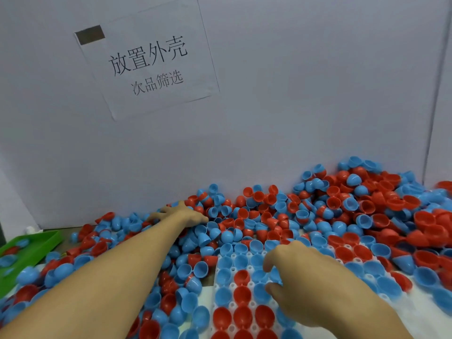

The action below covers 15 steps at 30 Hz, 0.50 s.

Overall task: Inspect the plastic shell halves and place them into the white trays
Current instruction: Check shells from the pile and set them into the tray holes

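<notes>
**Tray being filled, more shells being fetched**

A blue shell (275, 274) is pinched by the right hand (297, 277) over the white tray (254, 327) — a free cup must be found. The left hand (182, 214) is spread on the shell pile (342, 206); its grip cannot be told.

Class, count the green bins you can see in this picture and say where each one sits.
1. The green bin sits at the left edge, beside the pile of shell halves, holding a few shells. Others may lie outside the view.

left hand (182, 214) fingertips buried in shells, white tray (254, 327) cut off below, green bin (36, 243) blurred
</notes>
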Available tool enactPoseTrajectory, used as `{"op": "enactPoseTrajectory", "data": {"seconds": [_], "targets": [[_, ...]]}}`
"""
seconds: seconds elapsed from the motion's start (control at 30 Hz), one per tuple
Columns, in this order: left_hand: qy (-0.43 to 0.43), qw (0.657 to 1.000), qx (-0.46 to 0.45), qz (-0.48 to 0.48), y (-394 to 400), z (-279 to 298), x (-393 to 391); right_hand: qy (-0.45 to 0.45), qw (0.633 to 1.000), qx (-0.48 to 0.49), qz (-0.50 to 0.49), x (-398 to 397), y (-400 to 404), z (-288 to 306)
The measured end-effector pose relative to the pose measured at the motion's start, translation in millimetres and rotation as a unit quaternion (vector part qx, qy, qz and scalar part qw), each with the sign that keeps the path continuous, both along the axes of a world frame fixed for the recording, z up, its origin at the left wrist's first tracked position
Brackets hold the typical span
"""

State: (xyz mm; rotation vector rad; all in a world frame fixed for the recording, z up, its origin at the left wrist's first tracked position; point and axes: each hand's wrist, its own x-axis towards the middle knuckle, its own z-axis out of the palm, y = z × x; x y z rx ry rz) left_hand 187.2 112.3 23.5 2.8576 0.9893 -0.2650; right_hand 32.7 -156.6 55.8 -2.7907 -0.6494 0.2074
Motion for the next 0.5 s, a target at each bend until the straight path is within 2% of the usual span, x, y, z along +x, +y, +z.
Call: {"op": "enactPoseTrajectory", "data": {"seconds": [0.27, 0.5], "targets": [[-0.070, 0.997, -0.004, -0.017, 11.6, -13.1, 0.7, 0.004, 1.000, 0.013, 0.008, 0.7, -1.5, -1.4], [-0.166, 0.983, -0.069, -0.032, 30.4, 1.5, -7.9, 0.008, 1.000, 0.019, 0.014, 2.3, -1.0, -1.5]]}}
